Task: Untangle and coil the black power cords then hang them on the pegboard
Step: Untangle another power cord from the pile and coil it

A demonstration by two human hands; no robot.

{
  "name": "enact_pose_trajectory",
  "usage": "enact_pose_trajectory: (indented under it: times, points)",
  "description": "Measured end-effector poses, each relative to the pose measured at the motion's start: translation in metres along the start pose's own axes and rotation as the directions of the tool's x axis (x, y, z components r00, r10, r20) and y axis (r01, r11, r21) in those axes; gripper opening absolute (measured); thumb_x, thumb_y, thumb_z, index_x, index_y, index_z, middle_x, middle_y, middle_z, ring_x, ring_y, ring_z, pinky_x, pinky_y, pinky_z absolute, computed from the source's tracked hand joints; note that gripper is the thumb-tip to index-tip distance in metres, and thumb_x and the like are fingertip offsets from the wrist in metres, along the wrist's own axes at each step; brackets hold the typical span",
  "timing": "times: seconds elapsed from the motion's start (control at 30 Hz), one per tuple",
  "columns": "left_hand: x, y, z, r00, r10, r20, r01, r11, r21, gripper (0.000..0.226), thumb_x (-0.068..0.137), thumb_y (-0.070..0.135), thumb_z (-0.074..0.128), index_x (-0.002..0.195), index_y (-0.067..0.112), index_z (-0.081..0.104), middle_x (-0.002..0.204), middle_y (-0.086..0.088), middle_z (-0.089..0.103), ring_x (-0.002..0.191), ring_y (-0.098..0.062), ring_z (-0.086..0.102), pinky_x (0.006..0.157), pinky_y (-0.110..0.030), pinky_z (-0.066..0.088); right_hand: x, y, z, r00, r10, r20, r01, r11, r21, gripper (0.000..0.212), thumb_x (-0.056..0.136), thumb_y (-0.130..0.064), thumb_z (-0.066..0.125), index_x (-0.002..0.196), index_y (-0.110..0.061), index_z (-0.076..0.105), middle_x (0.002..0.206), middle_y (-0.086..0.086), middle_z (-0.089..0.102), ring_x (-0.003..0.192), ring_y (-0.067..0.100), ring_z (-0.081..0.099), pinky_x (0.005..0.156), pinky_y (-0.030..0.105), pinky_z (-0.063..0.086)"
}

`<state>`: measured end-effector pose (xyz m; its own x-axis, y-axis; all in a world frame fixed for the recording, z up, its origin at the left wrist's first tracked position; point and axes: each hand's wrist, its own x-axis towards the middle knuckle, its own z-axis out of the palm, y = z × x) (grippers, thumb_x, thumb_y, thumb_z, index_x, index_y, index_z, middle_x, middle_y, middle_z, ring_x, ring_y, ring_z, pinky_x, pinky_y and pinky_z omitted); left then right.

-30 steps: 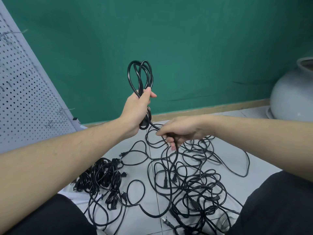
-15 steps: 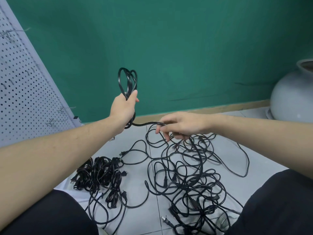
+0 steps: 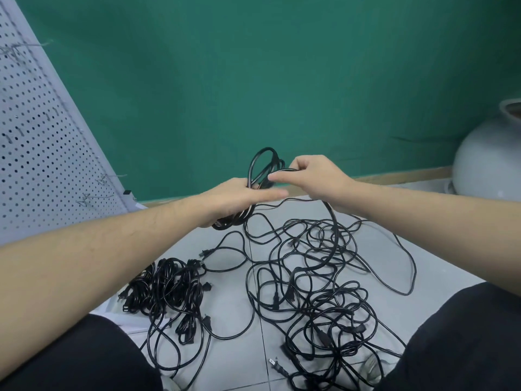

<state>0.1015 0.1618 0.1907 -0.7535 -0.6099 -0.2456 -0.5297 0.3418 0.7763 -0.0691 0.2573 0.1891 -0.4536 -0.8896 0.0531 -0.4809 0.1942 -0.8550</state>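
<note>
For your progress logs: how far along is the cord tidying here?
Done: a bundled heap lies on the floor. In hand: left hand grips a part-wound coil while right hand feeds cord onto it. Left: the loose tangle; pegboard holds no cords.

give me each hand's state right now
Left hand: closed around the partly wound coil of black power cord.
Right hand: pinching the same cord's loose run, laying it onto the coil.
</note>
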Motion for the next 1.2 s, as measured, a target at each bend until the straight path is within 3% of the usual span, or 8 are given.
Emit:
enact_pose_trajectory:
  times: [0.1,0.2,0.37,0.5,0.63,0.73,1.0,1.2]
  points:
    - [0.003,-0.009,0.004,0.999,-0.031,-0.026,0.033,0.995,0.09,0.024,0.087,0.036,0.072,0.093,0.014,0.062,0.079,0.006,0.056,0.071,-0.015,0.049,0.065,-0.027,0.035,0.002,0.002,-0.003,0.991,-0.014,0.13,-0.005,0.99,0.143,0.026,0.086,-0.037,0.079,0.077,-0.021,0.061,0.064,-0.005,0.043,0.062,0.014,0.036,0.054,0.026,0.034]
    - [0.001,-0.013,0.002,0.992,-0.075,-0.1,0.077,0.997,0.017,0.042,0.072,0.034,0.058,0.104,0.007,0.065,0.088,-0.003,0.055,0.078,-0.021,0.048,0.072,-0.032,0.036,-0.003,0.002,-0.008,0.979,-0.016,0.205,-0.016,0.988,0.151,0.016,0.095,-0.032,0.07,0.089,-0.017,0.069,0.063,-0.003,0.047,0.056,0.011,0.044,0.05,0.025,0.047]
    - [0.004,-0.015,0.004,0.99,-0.079,-0.114,0.07,0.995,-0.077,0.025,0.09,0.008,0.048,0.086,0.02,0.07,0.086,-0.002,0.054,0.063,-0.02,0.044,0.052,-0.028,0.031,-0.005,0.0,-0.012,1.0,-0.004,-0.011,-0.001,0.922,-0.386,0.062,0.084,-0.073,0.06,0.068,-0.014,0.049,0.049,-0.002,0.046,0.039,0.016,0.048,0.051,0.025,0.043]
    - [0.008,-0.018,0.006,0.992,-0.1,-0.077,0.086,0.981,-0.175,0.035,0.082,0.003,0.046,0.067,0.026,0.067,0.08,-0.002,0.056,0.067,-0.022,0.046,0.056,-0.029,0.037,-0.001,-0.003,-0.016,1.0,-0.025,-0.003,0.024,0.997,-0.069,0.035,0.096,-0.051,0.06,0.082,-0.019,0.062,0.058,-0.009,0.043,0.051,0.009,0.039,0.053,0.022,0.041]
    - [0.001,-0.014,0.011,0.999,-0.028,-0.015,0.022,0.95,-0.31,0.03,0.083,-0.008,0.036,0.077,0.014,0.055,0.082,-0.007,0.056,0.05,-0.011,0.044,0.051,-0.025,0.035,0.0,-0.001,-0.013,0.994,-0.102,-0.036,0.106,0.984,0.144,0.012,0.099,-0.034,0.062,0.091,-0.029,0.068,0.076,-0.03,0.063,0.069,-0.008,0.053,0.077,0.024,0.049]
    - [-0.003,-0.008,0.016,0.999,0.013,0.052,0.009,0.914,-0.405,0.036,0.082,-0.011,0.031,0.073,0.015,0.053,0.09,-0.011,0.064,0.054,-0.016,0.038,0.051,-0.026,0.034,0.001,0.002,-0.008,0.99,-0.089,-0.105,0.115,0.956,0.271,0.01,0.095,-0.036,0.068,0.087,-0.032,0.071,0.101,-0.014,0.068,0.089,0.003,0.061,0.089,0.038,0.059]
    - [-0.01,0.002,0.031,0.988,0.083,0.134,-0.007,0.872,-0.489,0.035,0.079,-0.013,0.03,0.068,0.015,0.048,0.106,-0.013,0.067,0.054,-0.015,0.039,0.05,-0.026,0.036,-0.001,-0.004,-0.006,0.997,0.081,0.008,-0.07,0.804,0.591,0.038,0.093,-0.032,0.073,0.12,-0.026,0.047,0.087,0.008,0.069,0.076,0.025,0.073,0.085,0.048,0.061]
    - [-0.012,0.008,0.03,0.987,0.088,0.135,-0.013,0.879,-0.477,0.027,0.073,-0.006,0.04,0.069,0.014,0.057,0.115,-0.022,0.068,0.055,-0.015,0.051,0.049,-0.024,0.041,0.002,-0.02,0.001,0.997,0.068,-0.02,-0.031,0.673,0.739,0.023,0.093,-0.022,0.073,0.109,-0.022,0.055,0.064,-0.006,0.038,0.046,0.01,0.027,0.05,0.025,0.035]
